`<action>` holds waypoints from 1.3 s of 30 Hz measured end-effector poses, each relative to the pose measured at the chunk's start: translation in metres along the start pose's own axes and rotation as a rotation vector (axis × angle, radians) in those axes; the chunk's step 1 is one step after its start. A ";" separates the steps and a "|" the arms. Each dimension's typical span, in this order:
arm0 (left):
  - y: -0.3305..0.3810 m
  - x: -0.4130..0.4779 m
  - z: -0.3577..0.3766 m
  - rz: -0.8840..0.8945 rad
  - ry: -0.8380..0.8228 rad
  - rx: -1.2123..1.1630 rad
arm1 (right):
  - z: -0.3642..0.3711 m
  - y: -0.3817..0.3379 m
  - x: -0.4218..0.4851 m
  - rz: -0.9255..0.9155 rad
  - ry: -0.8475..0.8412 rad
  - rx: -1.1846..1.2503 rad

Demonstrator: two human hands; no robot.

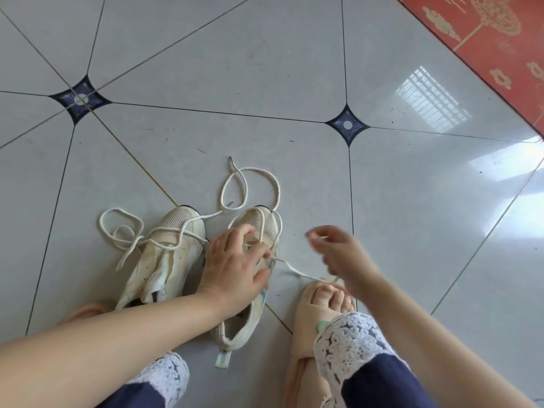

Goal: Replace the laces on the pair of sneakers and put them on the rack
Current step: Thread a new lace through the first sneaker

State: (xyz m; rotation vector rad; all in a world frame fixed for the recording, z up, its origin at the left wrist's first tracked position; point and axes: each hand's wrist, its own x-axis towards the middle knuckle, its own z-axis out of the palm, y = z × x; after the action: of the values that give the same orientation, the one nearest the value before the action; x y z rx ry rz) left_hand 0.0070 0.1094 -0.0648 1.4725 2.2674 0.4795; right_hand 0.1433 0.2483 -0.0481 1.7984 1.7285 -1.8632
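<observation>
Two cream mesh sneakers stand side by side on the tiled floor, toes pointing away from me. Over the left sneaker [164, 254] a loose white lace [126, 231] lies in loops. My left hand [235, 266] rests on the middle of the right sneaker [253, 316], fingers curled at its eyelets. Another white lace [253, 184] loops on the floor beyond its toe. A strand [297, 272] runs from that sneaker rightward toward my right hand [338, 254], which is raised, blurred, with fingers curled; whether it pinches the strand is unclear.
My right foot in a peach slide sandal [312, 319] sits just right of the right sneaker, my left sandal [85, 309] behind the left one. A red patterned mat [500, 39] covers the far right corner. Grey tiles [265, 69] stretch ahead. No rack is in view.
</observation>
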 end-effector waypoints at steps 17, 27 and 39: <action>0.002 0.001 -0.003 -0.045 -0.071 -0.018 | 0.025 -0.002 -0.011 -0.396 0.046 -0.846; 0.004 0.003 -0.005 0.041 -0.058 0.010 | -0.067 -0.026 0.000 -0.352 0.630 -0.523; 0.000 0.010 0.001 -0.116 -0.045 -0.106 | -0.068 -0.038 0.005 -0.205 0.816 0.204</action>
State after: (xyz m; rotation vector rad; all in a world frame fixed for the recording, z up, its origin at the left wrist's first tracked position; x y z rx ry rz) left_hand 0.0033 0.1186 -0.0671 1.2806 2.2411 0.5177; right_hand 0.1627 0.3122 -0.0078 2.8400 2.0385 -1.4900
